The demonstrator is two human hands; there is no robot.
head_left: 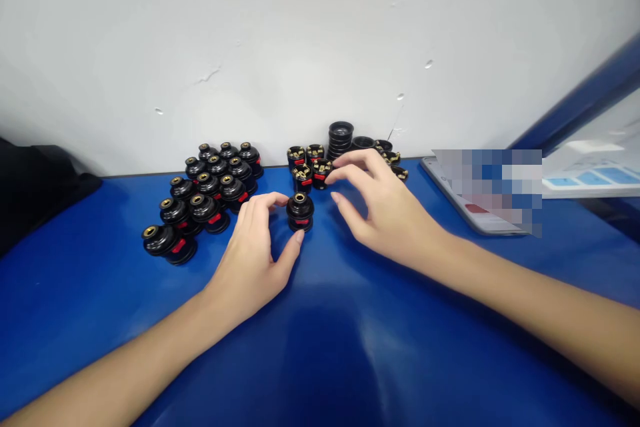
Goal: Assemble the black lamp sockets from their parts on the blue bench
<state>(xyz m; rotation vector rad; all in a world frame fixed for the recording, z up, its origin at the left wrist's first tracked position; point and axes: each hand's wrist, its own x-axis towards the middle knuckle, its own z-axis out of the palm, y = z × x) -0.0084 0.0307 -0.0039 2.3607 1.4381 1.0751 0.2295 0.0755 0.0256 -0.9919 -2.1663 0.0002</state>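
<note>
A black lamp holder (299, 212) with a brass threaded top and a red strip stands upright on the blue table. My left hand (257, 243) is curved loosely around its left side, index fingertip at the cap and thumb at the base. My right hand (385, 203) is open, its fingers spread and bent, with nothing visible in them. Its fingertips are close to a small group of black socket bodies (303, 178) with brass contacts on top and red strips; whether they touch cannot be seen.
Several capped lamp holders (204, 210) stand in rows at the left. By the wall are stacked black rings (341, 140) and more contact parts (399, 172), partly behind my right hand. A phone-like device (450, 197), partly pixelated, lies at the right. Dark cloth (40, 193) is at far left.
</note>
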